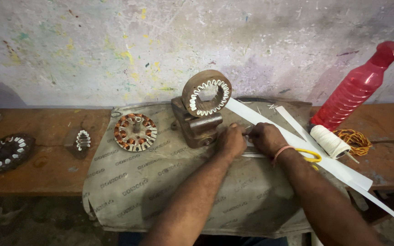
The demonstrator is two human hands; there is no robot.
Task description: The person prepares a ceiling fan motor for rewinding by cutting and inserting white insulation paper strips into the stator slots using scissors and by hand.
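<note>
My left hand [231,141] and my right hand [266,138] meet over a long white paper strip [270,123] that lies on a grey printed sheet [133,182] on the wooden bench. Both hands pinch the strip where their fingertips touch. Yellow-handled scissors [310,156] lie under my right wrist. Just beyond my left hand a round stator core with white slot liners [206,93] stands on edge in a small rusty vise [196,124].
A copper-wound stator [136,132] lies on the sheet at left. Farther left sit a small wound part [82,140] and a dark stator [5,152]. At right stand a red plastic bottle [356,86], a white thread spool [329,141] and an orange wire coil [355,140].
</note>
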